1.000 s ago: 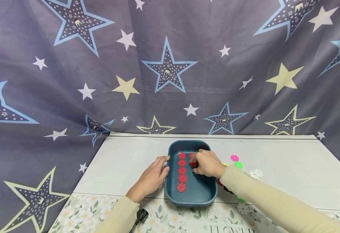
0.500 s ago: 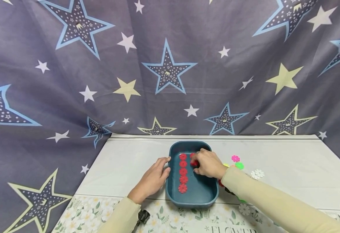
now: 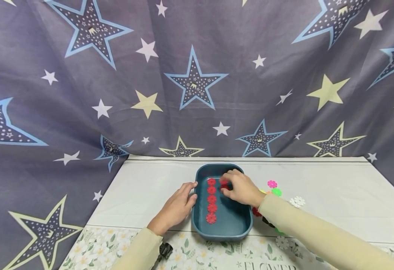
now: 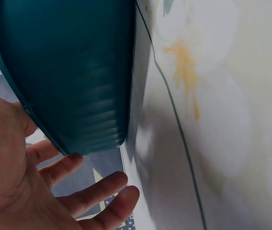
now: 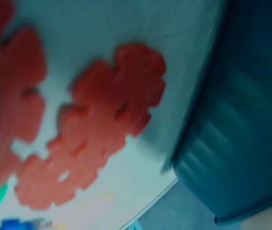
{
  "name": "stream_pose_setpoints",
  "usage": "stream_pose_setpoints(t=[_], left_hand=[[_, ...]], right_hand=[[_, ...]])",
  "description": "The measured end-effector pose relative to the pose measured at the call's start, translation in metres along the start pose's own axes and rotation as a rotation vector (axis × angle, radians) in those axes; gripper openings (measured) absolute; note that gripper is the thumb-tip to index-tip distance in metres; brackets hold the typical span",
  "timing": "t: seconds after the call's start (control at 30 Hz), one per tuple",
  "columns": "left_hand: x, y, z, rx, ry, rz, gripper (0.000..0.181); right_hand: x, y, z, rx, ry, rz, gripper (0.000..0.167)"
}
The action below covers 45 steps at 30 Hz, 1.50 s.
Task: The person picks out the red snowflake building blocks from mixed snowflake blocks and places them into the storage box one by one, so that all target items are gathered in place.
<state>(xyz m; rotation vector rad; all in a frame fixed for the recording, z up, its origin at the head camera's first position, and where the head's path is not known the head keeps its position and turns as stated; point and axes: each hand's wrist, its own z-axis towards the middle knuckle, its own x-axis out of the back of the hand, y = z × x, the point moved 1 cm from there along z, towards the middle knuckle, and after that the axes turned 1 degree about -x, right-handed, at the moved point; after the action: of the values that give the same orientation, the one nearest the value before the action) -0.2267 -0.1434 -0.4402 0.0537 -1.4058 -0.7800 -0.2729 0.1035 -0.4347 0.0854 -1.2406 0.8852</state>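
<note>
A red flower piece (image 3: 226,185) shows inside the tray (image 3: 231,224), just beneath the bent fingers of the right hand (image 3: 243,190); whether they pinch it, I cannot tell. Leftward, five others form a column (image 3: 211,199), presumably for order. The left hand (image 3: 176,207), fingers loosely spread, touches the tray, likely steadying it.

Plain pale-yellow long sleeves (image 3: 318,228), black devices (image 3: 165,250) at wrists
</note>
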Motion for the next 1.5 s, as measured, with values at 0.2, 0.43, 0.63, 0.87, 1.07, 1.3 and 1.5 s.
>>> stream_pose_setpoints(t=[0.2,0.43,0.63,0.87,1.07,1.3,1.5], left_hand=[[0.000,0.001,-0.001,0.004,-0.018,-0.004,0.042],[0.000,-0.001,0.000,0.013,-0.017,-0.001,0.042],[0.002,-0.003,0.000,0.019,-0.007,0.002,0.043],[0.001,-0.004,-0.001,0.008,0.001,0.002,0.042],[0.001,-0.003,-0.002,0.012,0.001,-0.007,0.042],[0.000,-0.002,-0.002,0.007,-0.002,-0.007,0.043],[0.000,-0.001,-0.001,-0.001,0.002,-0.012,0.042]], right_hand=[[0.031,0.006,-0.011,0.033,0.142,0.072,0.022],[0.062,0.032,-0.052,-0.001,0.136,-0.016,0.021],[0.061,0.043,-0.090,-0.004,-0.078,0.013,0.024],[0.046,0.038,-0.102,0.009,-0.217,0.051,0.025],[0.038,0.032,-0.095,0.027,-0.147,-0.024,0.020],[0.033,0.031,-0.092,-0.018,-0.145,-0.014,0.021],[0.036,0.033,-0.089,-0.032,-0.148,0.011,0.023]])
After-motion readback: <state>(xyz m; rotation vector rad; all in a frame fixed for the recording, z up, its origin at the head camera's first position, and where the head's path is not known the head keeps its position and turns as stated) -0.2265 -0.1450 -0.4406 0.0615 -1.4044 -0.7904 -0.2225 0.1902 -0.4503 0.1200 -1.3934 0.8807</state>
